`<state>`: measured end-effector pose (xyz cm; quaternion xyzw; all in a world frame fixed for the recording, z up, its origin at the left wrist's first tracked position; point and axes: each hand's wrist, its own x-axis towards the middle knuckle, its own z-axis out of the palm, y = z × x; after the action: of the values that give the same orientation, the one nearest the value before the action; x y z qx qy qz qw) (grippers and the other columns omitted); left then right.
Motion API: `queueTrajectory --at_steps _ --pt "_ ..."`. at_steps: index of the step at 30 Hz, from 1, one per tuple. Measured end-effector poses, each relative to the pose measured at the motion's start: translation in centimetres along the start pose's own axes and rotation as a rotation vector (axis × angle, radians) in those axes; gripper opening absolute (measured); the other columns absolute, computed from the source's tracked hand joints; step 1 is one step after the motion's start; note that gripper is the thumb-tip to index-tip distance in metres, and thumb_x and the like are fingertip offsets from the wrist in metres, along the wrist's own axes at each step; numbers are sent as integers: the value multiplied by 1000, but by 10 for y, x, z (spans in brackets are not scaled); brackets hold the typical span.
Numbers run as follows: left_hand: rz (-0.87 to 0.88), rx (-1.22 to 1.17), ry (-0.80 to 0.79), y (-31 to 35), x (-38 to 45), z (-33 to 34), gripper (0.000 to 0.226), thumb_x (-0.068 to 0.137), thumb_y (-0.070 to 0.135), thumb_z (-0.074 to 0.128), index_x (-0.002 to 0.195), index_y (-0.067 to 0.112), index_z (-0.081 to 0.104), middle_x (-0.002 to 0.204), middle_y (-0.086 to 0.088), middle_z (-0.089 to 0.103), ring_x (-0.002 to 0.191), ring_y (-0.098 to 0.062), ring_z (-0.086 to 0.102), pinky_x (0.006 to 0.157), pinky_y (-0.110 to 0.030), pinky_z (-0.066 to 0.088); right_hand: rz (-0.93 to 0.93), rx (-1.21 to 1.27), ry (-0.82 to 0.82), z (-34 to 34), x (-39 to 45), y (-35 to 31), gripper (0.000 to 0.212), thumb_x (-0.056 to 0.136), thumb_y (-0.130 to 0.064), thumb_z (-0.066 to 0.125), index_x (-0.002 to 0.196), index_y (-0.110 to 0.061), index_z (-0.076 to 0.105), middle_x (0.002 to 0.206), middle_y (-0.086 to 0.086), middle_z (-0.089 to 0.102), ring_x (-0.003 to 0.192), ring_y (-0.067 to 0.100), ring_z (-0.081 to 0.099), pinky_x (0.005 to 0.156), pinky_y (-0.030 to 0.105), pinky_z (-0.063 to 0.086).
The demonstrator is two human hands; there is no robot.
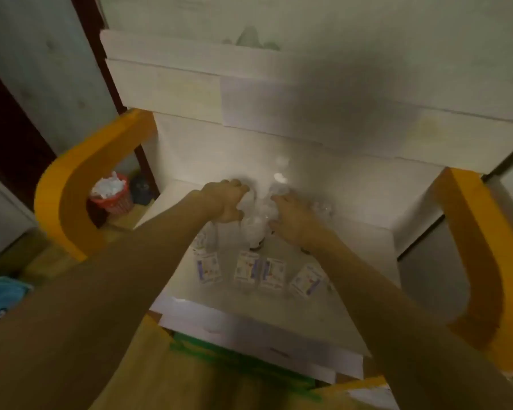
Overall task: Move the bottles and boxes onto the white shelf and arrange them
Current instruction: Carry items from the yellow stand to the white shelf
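Several clear bottles with white and purple labels (247,266) stand in a row on the white shelf (365,202). More clear bottles with white caps (280,176) stand behind them, blurred. My left hand (224,199) curls over the top of a bottle at the back left. My right hand (293,220) grips another clear bottle (256,229) in the middle of the group. Both forearms reach in from the bottom of the view and hide part of the row.
Orange curved side frames (71,184) (483,261) flank the shelf. A red basket of white scraps (113,193) sits on the floor at left. White shelf boards (190,54) rise above. White flat boxes (249,329) lie on the tier below.
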<state>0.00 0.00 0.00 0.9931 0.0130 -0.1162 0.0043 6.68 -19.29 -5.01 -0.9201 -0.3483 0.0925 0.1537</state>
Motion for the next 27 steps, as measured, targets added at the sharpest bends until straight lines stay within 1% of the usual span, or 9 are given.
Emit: queueTrajectory --at_steps 2,5,8,13,17,19,22,25,27 --pt "-25 18 12 0 9 3 78 92 45 61 155 19 23 158 -6 28 136 -29 39 107 -43 40 -45 -47 31 3 10 3 55 93 -39 57 142 -20 43 147 9 45 129 36 46 104 51 42" --pt "-44 19 26 -5 18 13 80 92 45 62 156 20 20 160 -6 24 139 -30 36 108 -45 39 -107 -101 40 8 20 5 53 91 -36 59 141 -22 49 146 5 47 135 31 40 109 51 35" --pt "-40 5 23 -8 28 20 80 93 43 61 156 20 18 160 -6 25 138 -30 37 107 -44 38 -136 -104 54 7 26 8 51 88 -40 61 136 -23 53 141 4 50 134 30 39 108 48 37" --pt "-56 3 93 -5 39 25 79 94 46 58 156 18 18 155 -13 31 134 -32 42 102 -43 41 -130 -41 78 3 25 14 60 85 -46 65 138 -21 53 141 5 51 132 29 40 107 43 37" --pt "-70 -17 71 -4 42 18 83 88 53 63 153 14 28 149 -14 35 129 -31 45 98 -42 44 -57 102 188 -4 10 18 68 85 -45 71 142 -16 49 143 4 49 130 24 43 105 37 36" --pt "-67 -47 91 -3 39 12 82 84 55 65 149 14 36 144 -11 40 124 -30 50 94 -40 46 7 197 263 -10 0 18 67 84 -45 73 140 -17 51 137 3 53 124 22 47 103 34 38" --pt "-43 -98 149 0 31 1 81 81 56 68 145 17 41 140 -8 42 117 -29 54 91 -40 47 100 319 360 -25 -18 14 62 84 -46 75 134 -16 55 122 2 56 111 18 52 93 30 42" --pt "0 -159 203 6 22 -12 79 82 53 69 144 16 41 141 -6 41 114 -29 55 89 -37 46 175 303 413 -39 -38 10 72 84 -52 73 141 -14 51 128 2 56 115 18 53 97 32 46" --pt "33 -221 227 11 15 -22 77 83 51 70 145 15 41 142 -4 43 116 -28 54 90 -34 43 226 312 455 -48 -56 7 75 83 -52 74 143 -14 49 130 2 55 117 18 54 98 30 46"
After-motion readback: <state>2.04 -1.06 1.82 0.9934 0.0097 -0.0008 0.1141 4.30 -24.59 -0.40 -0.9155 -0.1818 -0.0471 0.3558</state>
